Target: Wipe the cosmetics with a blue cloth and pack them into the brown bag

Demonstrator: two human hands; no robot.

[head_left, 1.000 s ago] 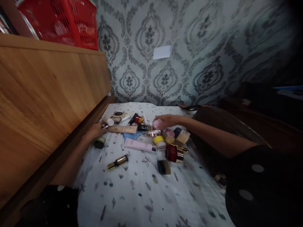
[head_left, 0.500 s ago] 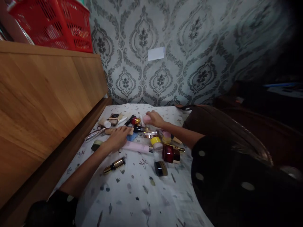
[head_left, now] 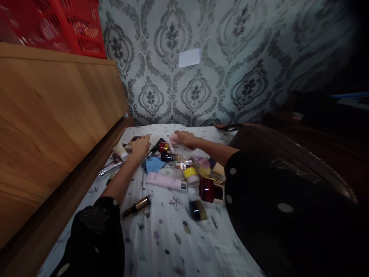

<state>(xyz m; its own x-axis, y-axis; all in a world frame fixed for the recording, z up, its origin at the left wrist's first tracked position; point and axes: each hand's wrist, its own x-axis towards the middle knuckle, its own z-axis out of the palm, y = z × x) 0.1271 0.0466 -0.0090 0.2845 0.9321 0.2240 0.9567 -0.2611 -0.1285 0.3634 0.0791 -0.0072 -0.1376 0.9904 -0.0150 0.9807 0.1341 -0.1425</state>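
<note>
My left hand (head_left: 141,146) reaches to the far end of a heap of cosmetics on the patterned sheet (head_left: 173,238). Its fingers curl down over something pale beside a beige box (head_left: 130,145); what it grips is hidden. My right hand (head_left: 185,137) is closed on a small pink round item (head_left: 173,138) just behind a red-and-gold lipstick (head_left: 163,146). Between and below the hands lie a black lipstick (head_left: 168,156), a blue cloth (head_left: 153,164), a pink tube (head_left: 165,181) and a yellow-lidded jar (head_left: 190,173).
A wooden headboard (head_left: 52,127) runs along the left, with a red basket (head_left: 57,25) on top. Nearer me lie a red jar (head_left: 208,189), a dark jar (head_left: 197,210) and a gold-and-black tube (head_left: 136,206). A dark bag (head_left: 276,154) borders the right. Patterned wallpaper stands behind.
My left hand has moved from the left edge across to the far middle of the heap, uncovering the blue cloth. My right hand has shifted left and farther with the pink item.
</note>
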